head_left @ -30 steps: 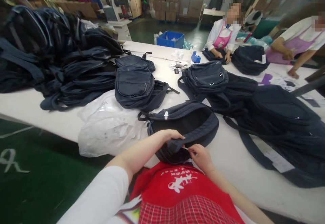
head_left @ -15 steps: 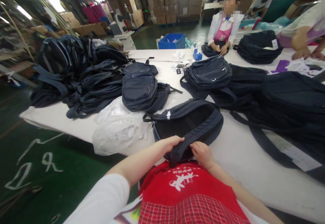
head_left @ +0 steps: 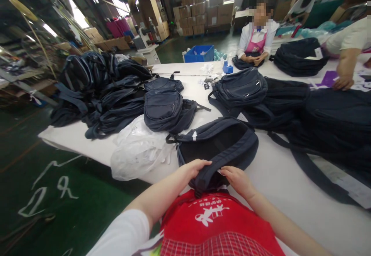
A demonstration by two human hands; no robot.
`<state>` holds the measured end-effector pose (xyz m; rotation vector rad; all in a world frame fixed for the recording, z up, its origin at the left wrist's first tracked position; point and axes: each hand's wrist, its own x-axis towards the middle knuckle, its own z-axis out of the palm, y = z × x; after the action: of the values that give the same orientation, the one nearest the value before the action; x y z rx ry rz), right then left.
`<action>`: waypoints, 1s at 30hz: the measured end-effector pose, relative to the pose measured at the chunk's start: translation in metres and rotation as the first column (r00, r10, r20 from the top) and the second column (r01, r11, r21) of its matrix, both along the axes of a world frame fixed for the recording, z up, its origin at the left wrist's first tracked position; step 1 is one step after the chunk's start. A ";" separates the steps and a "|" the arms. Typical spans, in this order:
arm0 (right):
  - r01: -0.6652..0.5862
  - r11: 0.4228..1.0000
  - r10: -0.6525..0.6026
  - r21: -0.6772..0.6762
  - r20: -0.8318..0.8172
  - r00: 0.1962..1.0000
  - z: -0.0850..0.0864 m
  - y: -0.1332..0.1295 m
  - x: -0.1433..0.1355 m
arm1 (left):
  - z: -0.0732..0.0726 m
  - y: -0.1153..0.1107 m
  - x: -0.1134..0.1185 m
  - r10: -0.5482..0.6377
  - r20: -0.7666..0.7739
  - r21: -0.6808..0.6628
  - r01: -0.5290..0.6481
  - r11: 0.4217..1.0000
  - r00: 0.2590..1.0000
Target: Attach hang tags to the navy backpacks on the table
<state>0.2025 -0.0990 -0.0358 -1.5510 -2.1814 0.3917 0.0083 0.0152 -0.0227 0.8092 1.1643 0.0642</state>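
A dark navy backpack (head_left: 220, 140) lies on the white table against the red apron, its straps and back panel facing up. My left hand (head_left: 197, 168) is closed on the near part of the backpack's shoulder strap, with the thumb on top and the other fingers hidden beneath. On the strap's right side, my right hand (head_left: 235, 176) pinches something small and whitish at the fingertips, too small to name. A small white tag (head_left: 194, 135) shows on the far strap.
Clear plastic bags (head_left: 136, 151) and another navy backpack (head_left: 162, 109) lie beyond on the left, near a large backpack pile (head_left: 116, 97). More backpacks (head_left: 339, 120) fill the right side. A person in a pink apron (head_left: 256, 43) sits across the table (head_left: 290, 194); another person's arm reaches in.
The view has shifted slightly, so the scene sits further right and lower. A small whitish thing now shows at my right fingertips. The other person's arm at the right has moved.
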 end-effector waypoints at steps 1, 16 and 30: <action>-0.003 1.000 0.003 0.010 0.008 1.000 -0.002 -0.002 0.000 | 0.000 0.001 -0.001 0.007 0.009 0.009 -0.007 1.000 1.000; -0.040 0.966 0.001 -0.256 -0.151 0.988 0.037 0.085 -0.024 | -0.012 0.022 -0.007 -0.074 -0.026 0.448 0.078 0.890 0.997; 0.127 0.897 -0.336 -0.424 -0.467 0.818 -0.031 0.113 -0.039 | -0.025 -0.004 0.006 0.176 -0.197 0.669 0.001 0.743 0.965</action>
<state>0.1637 0.0138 -0.0671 -1.6288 -1.5156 1.0701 0.0147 0.0113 -0.0478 1.4296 1.4403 0.4996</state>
